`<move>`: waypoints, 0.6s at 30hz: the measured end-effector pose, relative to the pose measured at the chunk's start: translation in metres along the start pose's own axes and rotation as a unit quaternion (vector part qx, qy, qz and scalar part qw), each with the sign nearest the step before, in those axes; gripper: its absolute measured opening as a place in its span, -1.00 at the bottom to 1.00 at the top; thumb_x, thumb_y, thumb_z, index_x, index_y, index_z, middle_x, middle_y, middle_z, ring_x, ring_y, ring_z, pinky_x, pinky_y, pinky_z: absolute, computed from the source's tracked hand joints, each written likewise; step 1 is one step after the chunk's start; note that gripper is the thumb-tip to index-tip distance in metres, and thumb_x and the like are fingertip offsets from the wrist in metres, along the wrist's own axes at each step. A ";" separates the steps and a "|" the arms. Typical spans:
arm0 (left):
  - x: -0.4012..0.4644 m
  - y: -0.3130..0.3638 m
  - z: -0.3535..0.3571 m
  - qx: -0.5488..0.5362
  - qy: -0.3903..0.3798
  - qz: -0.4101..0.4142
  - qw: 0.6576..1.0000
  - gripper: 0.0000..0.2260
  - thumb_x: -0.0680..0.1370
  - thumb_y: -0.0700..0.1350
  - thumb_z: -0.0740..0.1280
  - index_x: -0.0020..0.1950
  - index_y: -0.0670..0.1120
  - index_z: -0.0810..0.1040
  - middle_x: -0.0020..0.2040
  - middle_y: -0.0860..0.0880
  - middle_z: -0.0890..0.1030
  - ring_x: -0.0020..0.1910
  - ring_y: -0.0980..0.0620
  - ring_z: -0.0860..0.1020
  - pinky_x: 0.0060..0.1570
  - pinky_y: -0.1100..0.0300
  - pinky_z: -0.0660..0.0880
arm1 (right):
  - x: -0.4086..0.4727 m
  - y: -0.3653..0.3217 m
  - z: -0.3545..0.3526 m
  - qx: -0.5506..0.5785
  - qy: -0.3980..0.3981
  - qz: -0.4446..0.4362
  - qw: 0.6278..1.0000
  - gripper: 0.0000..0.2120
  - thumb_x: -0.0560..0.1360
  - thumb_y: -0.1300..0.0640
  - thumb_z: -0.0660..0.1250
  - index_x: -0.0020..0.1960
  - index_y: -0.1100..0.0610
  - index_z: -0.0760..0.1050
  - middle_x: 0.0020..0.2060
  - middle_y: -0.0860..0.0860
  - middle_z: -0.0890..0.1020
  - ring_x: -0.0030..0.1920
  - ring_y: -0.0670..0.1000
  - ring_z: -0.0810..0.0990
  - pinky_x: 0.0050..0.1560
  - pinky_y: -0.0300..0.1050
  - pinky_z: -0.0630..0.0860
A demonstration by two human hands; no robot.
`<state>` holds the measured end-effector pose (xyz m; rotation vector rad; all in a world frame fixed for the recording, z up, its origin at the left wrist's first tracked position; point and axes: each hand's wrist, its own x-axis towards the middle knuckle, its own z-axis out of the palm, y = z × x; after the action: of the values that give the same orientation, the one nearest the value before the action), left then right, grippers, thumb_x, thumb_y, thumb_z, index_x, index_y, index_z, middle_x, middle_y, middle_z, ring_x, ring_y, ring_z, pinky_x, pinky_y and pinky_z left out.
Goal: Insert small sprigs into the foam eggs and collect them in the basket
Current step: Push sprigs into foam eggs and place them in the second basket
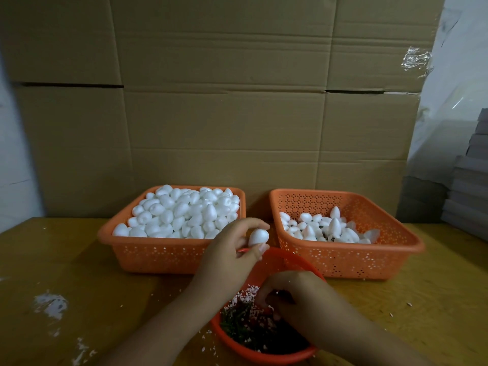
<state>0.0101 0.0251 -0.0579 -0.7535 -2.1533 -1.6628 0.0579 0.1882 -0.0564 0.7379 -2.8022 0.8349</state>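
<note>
Cardboard wall [224,101] stands behind everything; wooden table [79,273] below it, flecked with white foam crumbs [50,305]. Far left, an orange basket [158,257] heaped with plain foam eggs [182,212]; far right, a second orange basket [369,260], about a third full, with finished eggs [324,228] lying loose in its bottom. Near centre, a small red bowl [264,359] holding dark green sprigs [237,323] mixed with white crumbs. Left hand [232,257] pinches one foam egg [258,237] between thumb and fingertips, held above the bowl's far rim, between the two baskets. Right hand [295,299] is down in the bowl, fingers curled into the sprigs; whether it has one pinched yet I cannot tell. Risks, as I judge them: the egg is held lightly by its ends and could squirt out of the pinch when a stem is pushed in; foam this crumbly may split or shed if the sprig goes in crooked; the picking hand may lift several tangled sprigs or crumbs at once; and a sprigged egg dropped toward the left basket would get lost among the blanks.
</note>
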 end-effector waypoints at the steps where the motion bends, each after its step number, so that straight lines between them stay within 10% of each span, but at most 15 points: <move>1: -0.001 0.001 0.000 0.010 -0.003 0.001 1.000 -0.77 0.50 -0.10 0.40 0.00 0.25 0.54 -0.01 0.15 0.63 -0.05 0.10 0.68 -0.02 0.03 0.63 | 0.000 0.000 0.000 -0.001 0.000 0.001 1.000 -0.71 0.49 0.23 0.28 -0.04 -0.17 0.60 -0.31 -0.48 0.53 -0.14 -0.32 0.56 -0.13 -0.47 0.40; 9: -0.004 0.004 0.002 0.059 -0.001 0.005 0.998 -0.74 0.36 0.21 0.40 -0.03 0.23 0.42 -0.03 0.15 0.64 -0.06 0.17 0.65 0.03 -0.01 0.59 | 0.000 0.001 0.002 0.002 0.011 0.000 1.000 -0.70 0.48 0.25 0.27 -0.05 -0.14 0.60 -0.27 -0.33 0.59 -0.11 -0.30 0.58 -0.10 -0.45 0.43; 18: -0.004 0.004 0.000 0.114 0.016 0.049 0.992 -0.76 0.42 0.29 0.33 -0.15 0.14 0.53 -0.24 0.21 0.58 -0.26 0.23 0.55 -0.28 0.44 0.40 | 0.000 0.003 0.002 -0.002 0.010 -0.010 1.000 -0.68 0.47 0.23 0.28 -0.03 -0.20 0.57 -0.24 -0.42 0.56 -0.06 -0.36 0.54 -0.08 -0.51 0.38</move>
<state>0.0159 0.0252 -0.0569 -0.7470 -2.1972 -1.3427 0.0563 0.1892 -0.0596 0.7521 -2.7740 0.8275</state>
